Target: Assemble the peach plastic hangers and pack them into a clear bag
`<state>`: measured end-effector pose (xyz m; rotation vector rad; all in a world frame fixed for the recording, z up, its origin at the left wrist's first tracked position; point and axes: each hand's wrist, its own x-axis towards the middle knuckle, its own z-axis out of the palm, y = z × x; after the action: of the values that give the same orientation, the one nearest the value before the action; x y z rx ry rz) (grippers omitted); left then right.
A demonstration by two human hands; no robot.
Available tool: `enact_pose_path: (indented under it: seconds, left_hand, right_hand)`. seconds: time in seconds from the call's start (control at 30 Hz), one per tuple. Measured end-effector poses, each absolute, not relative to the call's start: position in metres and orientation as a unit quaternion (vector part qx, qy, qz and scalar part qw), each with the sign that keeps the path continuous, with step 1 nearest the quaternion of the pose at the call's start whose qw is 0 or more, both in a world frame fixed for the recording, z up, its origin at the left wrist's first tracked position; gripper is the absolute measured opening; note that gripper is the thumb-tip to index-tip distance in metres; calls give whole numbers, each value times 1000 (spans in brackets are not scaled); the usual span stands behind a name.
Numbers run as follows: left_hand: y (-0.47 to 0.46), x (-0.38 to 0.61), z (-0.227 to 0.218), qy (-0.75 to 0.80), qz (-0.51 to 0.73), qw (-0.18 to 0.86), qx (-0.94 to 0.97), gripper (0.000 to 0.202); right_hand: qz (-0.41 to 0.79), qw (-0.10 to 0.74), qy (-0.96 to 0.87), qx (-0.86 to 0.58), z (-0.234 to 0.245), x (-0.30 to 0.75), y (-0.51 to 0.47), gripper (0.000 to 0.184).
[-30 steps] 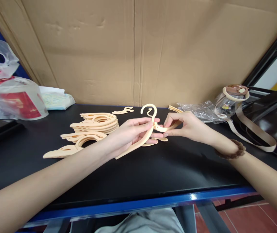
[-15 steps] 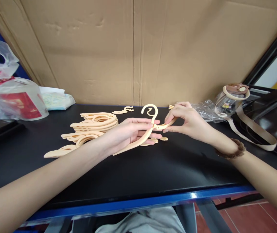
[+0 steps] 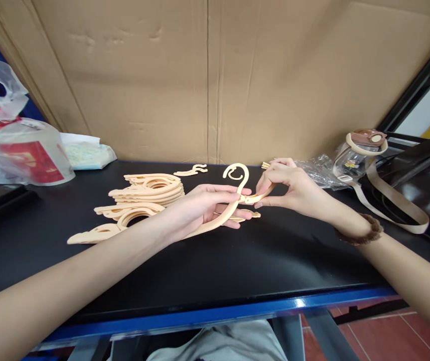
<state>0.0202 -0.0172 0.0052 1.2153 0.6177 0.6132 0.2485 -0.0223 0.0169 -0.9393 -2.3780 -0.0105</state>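
My left hand (image 3: 210,205) grips a cream plastic clothes hanger (image 3: 243,175) near the base of its hook, thumb on top and fingers beneath. One arm of the hanger slopes down to the left past my palm. Between the thumb and fingers of my right hand (image 3: 288,183) is the other arm piece (image 3: 254,197), which meets the hanger's middle at a joint. Whether the joint is locked I cannot tell. Left of my hands lies a stack of folded hangers (image 3: 154,188), partly hidden by my left forearm. More cream pieces (image 3: 252,214) lie beneath my left fingers.
A small loose cream piece (image 3: 191,171) lies at the back of the black table (image 3: 215,271). On the right are crumpled clear plastic (image 3: 318,170) and a strapped bottle (image 3: 360,155). A bagged container (image 3: 30,155) and a soft packet (image 3: 89,153) stand left. Cardboard (image 3: 143,80) walls the back.
The hanger's hook has tilted and shifted slightly to the right. Both hands keep their hold and have barely moved.
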Motion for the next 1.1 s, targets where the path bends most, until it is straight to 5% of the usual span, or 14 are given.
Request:
enact_pose_path:
  seconds: [0.7,1.1]
  left_hand:
    - [-13,19,-4,317,310,693,568,24]
    - [-15,28,-9,317,354,474,741,47]
  right_hand:
    - [-9,299,-874,-384,13,244,-23,19]
    - [4,285,-814,-506,3,234,-26,21]
